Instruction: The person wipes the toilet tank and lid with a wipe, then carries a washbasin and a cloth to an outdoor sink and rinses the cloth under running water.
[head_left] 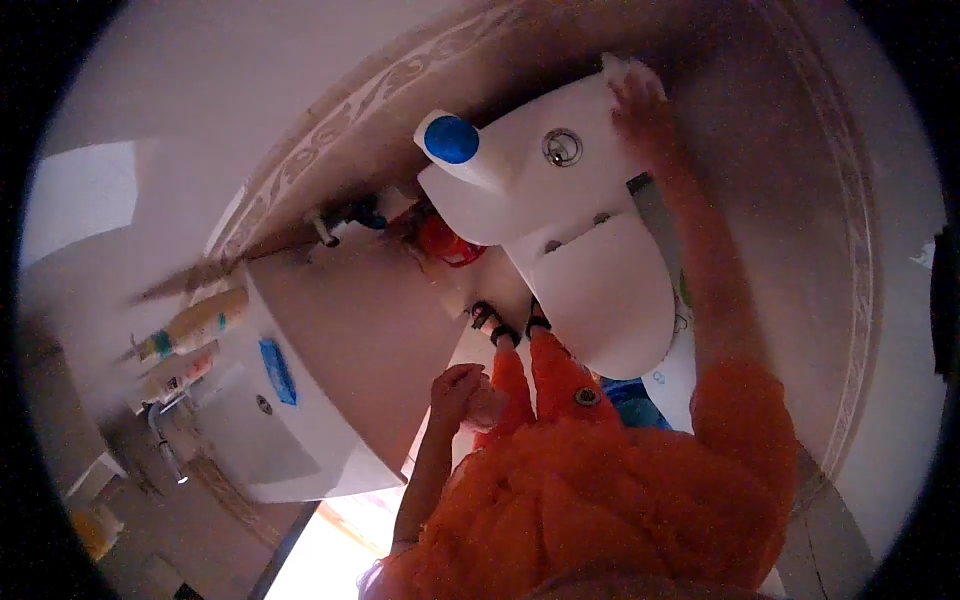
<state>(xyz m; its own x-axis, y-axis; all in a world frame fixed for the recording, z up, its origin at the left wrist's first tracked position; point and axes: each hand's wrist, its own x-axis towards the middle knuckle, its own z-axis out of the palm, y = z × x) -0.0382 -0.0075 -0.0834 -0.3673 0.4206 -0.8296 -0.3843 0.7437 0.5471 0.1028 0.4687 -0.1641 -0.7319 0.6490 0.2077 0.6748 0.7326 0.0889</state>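
1. Right hand [642, 112]: fingers spread over a crumpled white cloth [622, 72], at the far right end of the cistern top [530, 195]. We cannot tell how firmly it is gripped.
2. Left hand [457, 394]: low, before our orange clothing [600, 490], fingers curled at a pale bundle [484, 406]; material unclear to us.
3. On the cistern top: round flush button [562, 147], left of the cloth; farther left, a white container with a blue top [451, 139].
4. Below, we note the toilet lid [605, 290], closed.
5. Left of us: washbasin [345, 455], blue object [277, 371] on its rim, tap [164, 442] and bottles alongside.
6. Floor beyond our sandalled feet: red object [440, 240], blurred.
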